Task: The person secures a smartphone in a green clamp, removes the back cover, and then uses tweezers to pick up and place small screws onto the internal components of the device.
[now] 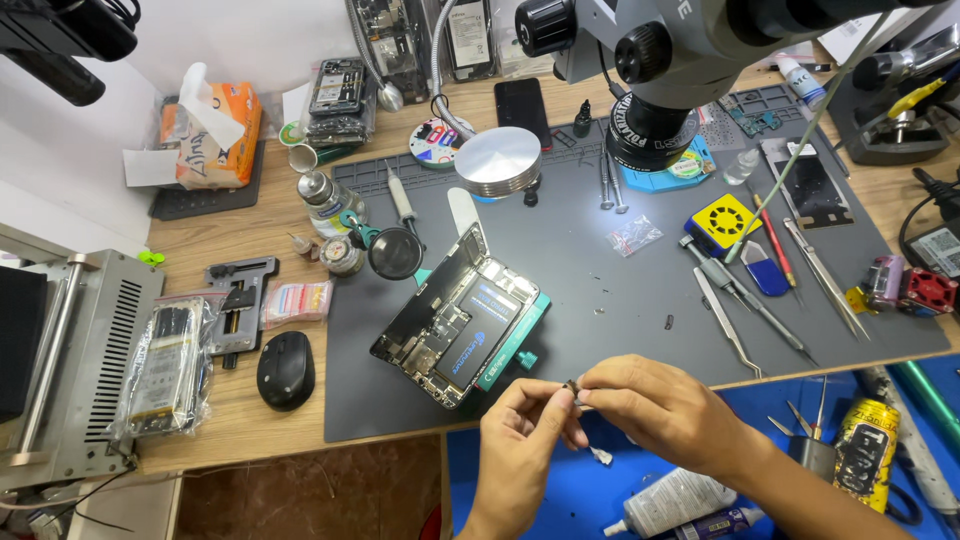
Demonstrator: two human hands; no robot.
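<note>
Grey work mat (pixel 620 300) on a wooden bench, opened phone (pixel 455 322) clamped in a teal holder, black mouse (pixel 286 370) at left, orange tissue pack (pixel 215 135), microscope head (pixel 650 60) above, tweezers (pixel 728 322), yellow-topped square tool (pixel 722 221), round silver disc (pixel 498 160), yellow can (pixel 866 452)

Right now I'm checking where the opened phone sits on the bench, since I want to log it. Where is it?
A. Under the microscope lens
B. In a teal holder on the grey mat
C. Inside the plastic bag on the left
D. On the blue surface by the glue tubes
B: the opened phone lies in a teal holder on the grey mat, just beyond both hands.
</note>
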